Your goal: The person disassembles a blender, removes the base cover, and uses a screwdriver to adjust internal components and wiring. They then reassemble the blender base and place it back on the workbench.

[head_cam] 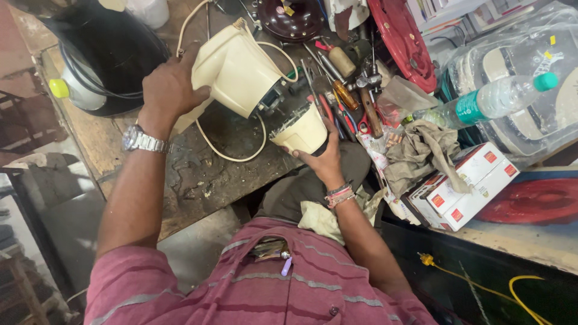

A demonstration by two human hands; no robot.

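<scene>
A cramped repair bench fills the view: a dark, scarred wooden worktop (198, 174) whose near edge runs from about nine o'clock down toward six, with bare floor beyond it on the left. The left hand (171, 90) is closed over the handle side of a cream appliance housing (238, 69), tipping it so its open underside faces four o'clock; the right hand (325, 157) cups a separated cream base piece (301, 129) from below, fingers wrapped round it, just beside the housing and apart from it by a narrow gap where dark internal parts show. A cream power cord (232, 153) loops from the housing across the bench between the two pieces. By the look of it the step in hand is a taking-apart or inspection of the appliance, with the base already off; any further move seems to call for a steady hold on the housing and care that the cord does not drag. Room is tight at one to three o'clock, where screwdrivers (343, 90), a hammer (368, 102), a crumpled rag (421, 153) and a plastic water bottle (490, 99) crowd in; a black pot-shaped vessel (108, 54) blocks eleven o'clock. The freest patch of bench lies at seven o'clock, under the left forearm.
</scene>
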